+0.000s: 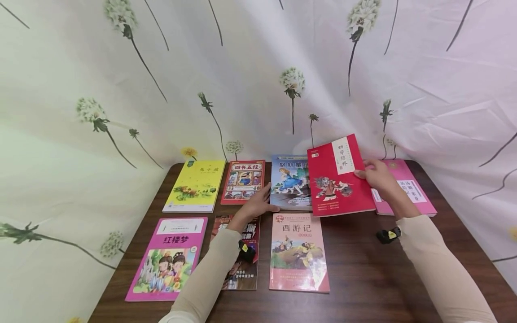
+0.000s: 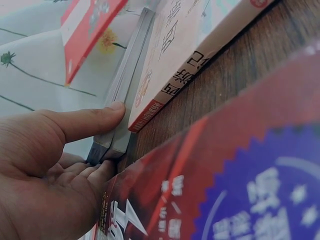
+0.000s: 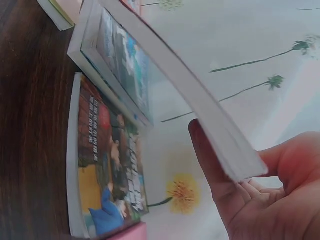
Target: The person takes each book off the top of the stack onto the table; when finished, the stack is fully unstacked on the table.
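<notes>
In the head view my right hand grips the right edge of a red book, raised and tilted, thumb on its cover. The right wrist view shows this red book's pale page edge between thumb and fingers. My left hand is at the lower left corner of a blue fairy-tale book. In the left wrist view, its thumb and curled fingers hold the corner of two stacked books. A book with a cartoon cover, hidden from the head view, lies beside that stack.
Around the hands on the dark wooden table lie a yellow book, a red comic-panel book, a magenta book, a dark book, a peach book and a pink book. A dandelion-print cloth hangs behind.
</notes>
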Action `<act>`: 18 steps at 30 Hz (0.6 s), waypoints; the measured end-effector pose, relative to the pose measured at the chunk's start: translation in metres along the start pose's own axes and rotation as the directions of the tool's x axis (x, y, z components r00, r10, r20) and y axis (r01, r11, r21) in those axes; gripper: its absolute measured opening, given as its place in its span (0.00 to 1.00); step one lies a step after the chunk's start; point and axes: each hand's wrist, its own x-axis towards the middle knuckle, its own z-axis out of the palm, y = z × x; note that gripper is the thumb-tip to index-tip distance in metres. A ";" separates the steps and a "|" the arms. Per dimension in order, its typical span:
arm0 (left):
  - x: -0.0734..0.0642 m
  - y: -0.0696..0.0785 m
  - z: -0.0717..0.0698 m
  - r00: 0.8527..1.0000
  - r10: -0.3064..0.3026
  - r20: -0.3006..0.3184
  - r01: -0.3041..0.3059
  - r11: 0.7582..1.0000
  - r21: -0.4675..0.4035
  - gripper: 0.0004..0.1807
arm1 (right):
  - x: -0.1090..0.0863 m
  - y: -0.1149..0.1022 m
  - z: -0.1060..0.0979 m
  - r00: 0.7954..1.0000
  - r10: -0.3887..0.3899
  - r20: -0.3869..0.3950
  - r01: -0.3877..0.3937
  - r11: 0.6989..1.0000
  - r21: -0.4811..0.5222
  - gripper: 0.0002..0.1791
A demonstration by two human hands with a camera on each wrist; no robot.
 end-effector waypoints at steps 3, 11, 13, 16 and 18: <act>0.000 0.000 0.001 1.000 0.005 -0.002 -0.005 1.000 -0.005 0.56 | -0.007 0.003 -0.007 1.000 -0.003 -0.004 0.003 1.000 0.031 0.32; 0.002 -0.001 0.002 1.000 0.004 -0.001 -0.004 1.000 -0.003 0.56 | -0.030 0.009 -0.025 1.000 -0.020 -0.015 0.020 0.999 0.047 0.37; 0.002 -0.001 0.001 1.000 0.006 -0.003 -0.006 1.000 0.000 0.56 | -0.035 0.010 -0.028 0.999 -0.022 -0.026 0.023 0.999 0.029 0.37; 0.002 -0.002 0.001 1.000 0.007 -0.006 -0.007 1.000 0.003 0.56 | -0.042 0.015 -0.033 0.999 -0.030 -0.033 0.031 1.000 0.003 0.38; 0.002 -0.003 0.001 1.000 0.003 -0.008 -0.003 1.000 -0.001 0.56 | -0.047 0.019 -0.036 0.999 -0.028 -0.028 0.028 1.000 0.000 0.38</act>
